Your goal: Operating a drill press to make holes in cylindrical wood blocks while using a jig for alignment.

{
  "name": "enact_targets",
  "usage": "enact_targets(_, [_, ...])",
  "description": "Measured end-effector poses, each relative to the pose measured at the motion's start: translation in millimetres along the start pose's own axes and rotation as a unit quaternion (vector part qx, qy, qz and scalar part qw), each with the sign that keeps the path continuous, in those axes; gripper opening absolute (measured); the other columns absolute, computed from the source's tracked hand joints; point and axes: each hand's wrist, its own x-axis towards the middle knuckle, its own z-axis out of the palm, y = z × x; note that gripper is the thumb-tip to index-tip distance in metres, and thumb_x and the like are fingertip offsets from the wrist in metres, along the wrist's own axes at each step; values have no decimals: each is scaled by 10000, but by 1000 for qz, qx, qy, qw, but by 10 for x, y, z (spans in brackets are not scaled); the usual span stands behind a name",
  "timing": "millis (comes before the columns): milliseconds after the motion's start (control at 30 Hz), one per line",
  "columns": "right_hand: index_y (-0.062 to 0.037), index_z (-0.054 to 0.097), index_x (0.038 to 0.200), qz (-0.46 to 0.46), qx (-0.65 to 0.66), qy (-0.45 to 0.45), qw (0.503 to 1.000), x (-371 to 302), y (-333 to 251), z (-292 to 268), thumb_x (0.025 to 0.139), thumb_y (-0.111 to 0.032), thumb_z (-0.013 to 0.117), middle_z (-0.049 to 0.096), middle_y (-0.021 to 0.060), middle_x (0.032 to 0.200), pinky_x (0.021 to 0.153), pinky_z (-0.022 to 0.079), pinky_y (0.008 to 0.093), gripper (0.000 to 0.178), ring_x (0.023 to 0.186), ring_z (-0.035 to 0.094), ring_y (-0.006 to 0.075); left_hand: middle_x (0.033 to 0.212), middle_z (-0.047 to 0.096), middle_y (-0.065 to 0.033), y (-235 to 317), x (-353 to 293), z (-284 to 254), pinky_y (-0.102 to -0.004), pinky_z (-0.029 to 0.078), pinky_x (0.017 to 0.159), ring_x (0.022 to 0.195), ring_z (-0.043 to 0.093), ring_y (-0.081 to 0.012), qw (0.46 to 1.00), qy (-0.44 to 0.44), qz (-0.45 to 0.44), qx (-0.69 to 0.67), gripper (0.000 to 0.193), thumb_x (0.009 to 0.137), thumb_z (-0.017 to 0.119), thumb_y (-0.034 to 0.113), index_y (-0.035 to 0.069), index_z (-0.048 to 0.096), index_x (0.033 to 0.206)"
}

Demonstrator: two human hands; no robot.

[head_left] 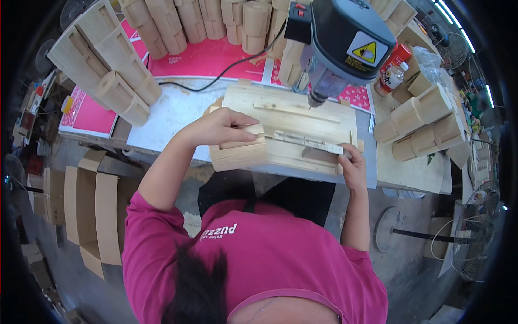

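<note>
My left hand [224, 127] grips a pale wooden workpiece [240, 155] from above, its fingers curled over the top, at the left end of a flat wooden board [302, 116]. My right hand [353, 164] pinches the right end of a narrow pale bar [307, 141] that reaches across the board toward the workpiece. Whether the bar touches the workpiece is hard to make out. Beyond my hands, a bench drill [345, 40] stands over the board, its bit [312, 103] pointing down and apart from both hands.
Turned wooden cylinders with slots [189, 19] line the back of the bench, with more at the left [116, 89] and right [423, 127]. A black cable [216, 80] crosses the bench. A bottle [391, 78] stands at the right; an opened carton [94, 208] sits on the floor.
</note>
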Motion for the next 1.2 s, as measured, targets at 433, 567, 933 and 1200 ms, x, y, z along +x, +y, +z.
enact_targets(433, [-42, 600, 1020, -27, 86, -65, 994, 94, 42, -48, 788, -72, 639, 585, 7, 990, 828, 408, 247, 238, 930, 517, 109, 1020, 636, -107, -159, 415, 20, -254, 422, 852, 932, 571, -142, 992, -112, -51, 9, 464, 749, 710, 252, 13, 587, 1127])
enact_targets(567, [-41, 603, 1013, -22, 74, -66, 995, 98, -11, -40, 789, -72, 637, 585, 8, 990, 830, 408, 247, 229, 929, 515, 105, 1037, 632, -93, -149, 503, 124, -265, 412, 878, 954, 564, -143, 992, -122, -14, -8, 400, 783, 679, 271, 22, 615, 1089])
enact_targets(933, [-52, 529, 988, -33, 40, -41, 998, 22, -161, 241, 765, -36, 648, 534, -3, 942, 787, 412, 245, 253, 926, 490, 98, 935, 596, -67, -233, 840, 770, -234, 413, 720, 773, 551, -116, 813, 430, 68, -387, 393, 933, 411, 347, 6, 562, 1056])
enact_targets(1200, [-33, 571, 948, -162, -297, 96, 936, -20, -189, 230, 625, -77, 760, 505, 99, 837, 713, 404, 307, 377, 786, 470, 241, 890, 552, -80, -470, -94, 1152, -303, 403, 773, 843, 507, -167, 917, 354, 66, -170, 295, 889, 498, 261, -12, 548, 988])
